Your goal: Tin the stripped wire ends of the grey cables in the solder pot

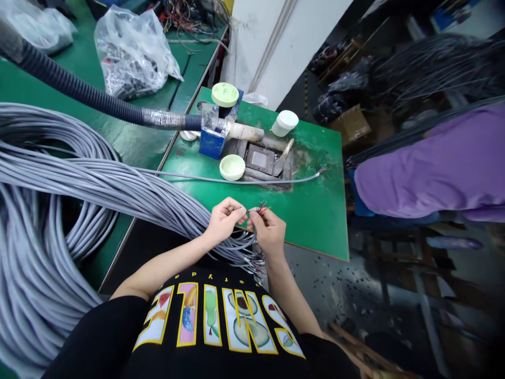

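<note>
My left hand (223, 217) and my right hand (268, 229) meet just above the near edge of the small green table (315, 210). Both pinch the stripped end of a grey cable, whose thin coloured wires (260, 208) fan out between the fingertips. A thick bundle of grey cables (79, 184) runs from a big coil on the left across to my hands, its cut ends (252, 258) hanging below my wrists. A single grey cable (244, 180) lies across the table beyond my hands.
On the table stand a metal solder pot (262, 160), a blue box (213, 142), a pale green lid (232, 167) and a white jar (284, 122). A black corrugated hose (79, 95) reaches over. A plastic bag (132, 52) lies behind. A person in purple (434, 168) sits right.
</note>
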The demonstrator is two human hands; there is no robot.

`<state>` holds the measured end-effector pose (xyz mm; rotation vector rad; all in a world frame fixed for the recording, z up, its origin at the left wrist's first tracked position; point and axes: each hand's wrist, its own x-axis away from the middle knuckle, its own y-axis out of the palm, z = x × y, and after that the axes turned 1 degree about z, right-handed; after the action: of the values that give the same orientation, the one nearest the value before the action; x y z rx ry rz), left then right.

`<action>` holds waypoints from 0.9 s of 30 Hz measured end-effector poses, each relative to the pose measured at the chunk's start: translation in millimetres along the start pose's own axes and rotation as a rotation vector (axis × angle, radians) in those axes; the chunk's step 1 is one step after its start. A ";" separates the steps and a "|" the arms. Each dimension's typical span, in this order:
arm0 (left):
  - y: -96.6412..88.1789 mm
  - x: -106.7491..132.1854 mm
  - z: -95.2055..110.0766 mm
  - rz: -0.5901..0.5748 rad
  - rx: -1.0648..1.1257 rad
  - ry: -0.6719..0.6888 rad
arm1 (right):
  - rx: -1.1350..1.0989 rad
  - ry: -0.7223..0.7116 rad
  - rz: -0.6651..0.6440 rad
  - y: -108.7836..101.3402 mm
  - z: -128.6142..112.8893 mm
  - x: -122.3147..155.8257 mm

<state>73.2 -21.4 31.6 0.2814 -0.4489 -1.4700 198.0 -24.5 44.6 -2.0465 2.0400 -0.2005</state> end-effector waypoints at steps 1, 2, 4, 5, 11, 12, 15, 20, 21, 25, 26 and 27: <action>-1.3 0.0 0.6 0.015 -0.009 0.013 | 0.031 -0.010 -0.016 -0.6 -0.9 -0.8; -3.6 -0.5 1.8 0.034 -0.017 0.029 | 0.060 -0.026 -0.026 -1.7 -2.4 -2.4; -11.5 -2.6 6.1 0.097 -0.038 0.087 | 0.111 -0.063 -0.029 -5.4 -8.2 -9.1; -17.3 -4.3 9.1 0.136 -0.063 0.131 | 0.136 -0.081 -0.020 -7.9 -12.8 -15.0; -55.6 -15.3 19.9 0.147 -0.563 0.456 | 0.373 -0.212 -0.128 -13.2 -45.1 -85.1; -58.9 -16.2 18.5 0.126 -0.645 0.494 | 0.433 -0.234 -0.177 -9.8 -47.9 -99.4; -62.7 -16.8 11.5 0.064 -0.813 0.572 | 0.685 -0.269 -0.295 6.7 -49.9 -136.9; -63.4 -15.8 5.5 0.035 -0.845 0.641 | 1.109 -0.229 -0.422 34.1 -44.9 -168.3; -63.7 -15.8 5.3 0.031 -0.844 0.651 | 1.162 -0.222 -0.444 37.7 -44.3 -170.7; -64.7 -16.0 4.8 0.016 -0.859 0.640 | 1.285 -0.216 -0.512 46.3 -44.5 -174.8; -64.8 -16.0 4.6 0.013 -0.866 0.635 | 1.305 -0.216 -0.518 47.6 -44.8 -175.2; -64.8 -16.0 4.3 0.012 -0.873 0.635 | 1.323 -0.216 -0.521 48.7 -44.9 -175.6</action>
<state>12.9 -11.0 4.4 0.0280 0.6966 -1.3445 136.7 147.6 87.8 -1.4726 0.7159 -1.0210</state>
